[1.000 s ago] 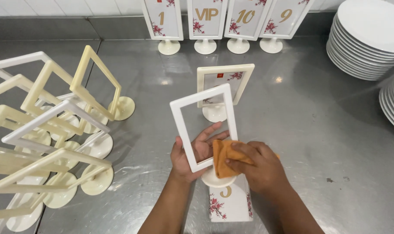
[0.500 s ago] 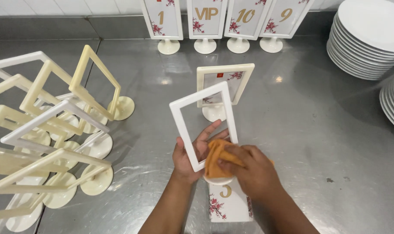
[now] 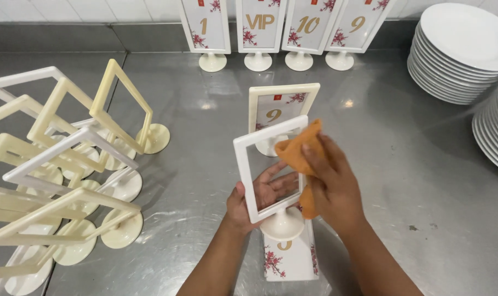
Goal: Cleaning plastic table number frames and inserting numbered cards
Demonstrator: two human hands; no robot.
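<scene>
White empty table-sign frame (image 3: 260,164) at frame centre, tilted, left hand (image 3: 254,200) gripping it from behind, fingers curled around left edge. Right hand (image 3: 328,183) clenches orange cloth (image 3: 298,153) against frame's right edge. Floral card (image 3: 290,257) flat beneath. Cream frames (image 3: 62,164) piled left; white plates (image 3: 462,49) stacked upper right.

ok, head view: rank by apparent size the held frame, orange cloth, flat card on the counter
1. Held frame, though it is nearest the camera.
2. Flat card, partly hidden.
3. Orange cloth, bunched in the right hand.
</scene>
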